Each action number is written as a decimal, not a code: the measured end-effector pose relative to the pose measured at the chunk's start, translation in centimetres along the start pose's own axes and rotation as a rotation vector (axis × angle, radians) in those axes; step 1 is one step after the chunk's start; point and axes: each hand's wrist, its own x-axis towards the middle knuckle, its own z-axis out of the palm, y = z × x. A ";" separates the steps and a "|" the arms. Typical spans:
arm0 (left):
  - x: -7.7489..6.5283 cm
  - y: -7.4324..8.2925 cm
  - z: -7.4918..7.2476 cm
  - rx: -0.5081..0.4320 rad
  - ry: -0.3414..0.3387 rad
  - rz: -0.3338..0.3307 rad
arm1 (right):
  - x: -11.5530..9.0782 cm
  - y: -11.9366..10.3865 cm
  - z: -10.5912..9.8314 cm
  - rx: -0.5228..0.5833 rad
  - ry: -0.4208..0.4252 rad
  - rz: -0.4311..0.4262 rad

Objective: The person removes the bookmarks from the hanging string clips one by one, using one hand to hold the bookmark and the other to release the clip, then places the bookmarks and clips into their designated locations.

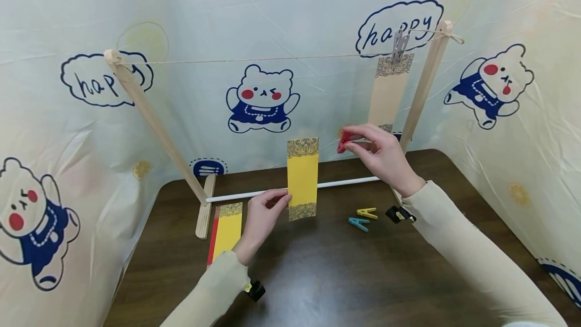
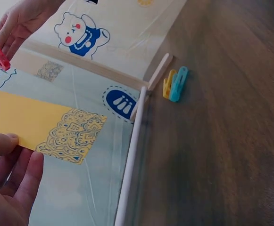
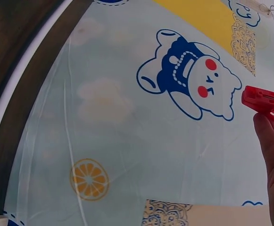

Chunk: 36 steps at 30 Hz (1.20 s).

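A yellow paper strip [image 1: 302, 175] with dark lace patterns at both ends stands upright in the air, pinched near its lower left edge by my left hand [image 1: 263, 216]. My right hand [image 1: 381, 155] pinches a red clothespin [image 1: 343, 142] to the right of the strip, apart from it. In the right wrist view the red clothespin [image 3: 264, 100] sits at the fingertips. Above, a thin string [image 1: 254, 60] runs between two wooden posts. A grey clothespin [image 1: 399, 46] clips a beige patterned strip [image 1: 388, 95] to the string at its right end.
A yellow clothespin [image 1: 366, 213] and a blue clothespin [image 1: 358, 223] lie on the dark table [image 1: 327, 271]. More yellow and red strips [image 1: 228, 231] lie by the left post [image 1: 154, 120]. A white rod [image 1: 347, 183] joins the feet of the left and right posts [image 1: 426, 85].
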 end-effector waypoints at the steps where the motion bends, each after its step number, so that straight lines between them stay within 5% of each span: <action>1: -0.1 -0.1 -0.1 0.005 0.000 0.000 | -0.1 0.1 0.1 0.001 -0.004 0.003; 26: -2.6 -2.4 -2.6 0.074 0.003 -0.050 | -4.2 3.0 1.5 0.045 -0.089 0.131; 36: -3.8 -2.9 -3.2 0.059 0.000 -0.136 | -5.7 4.0 2.0 0.029 -0.135 0.190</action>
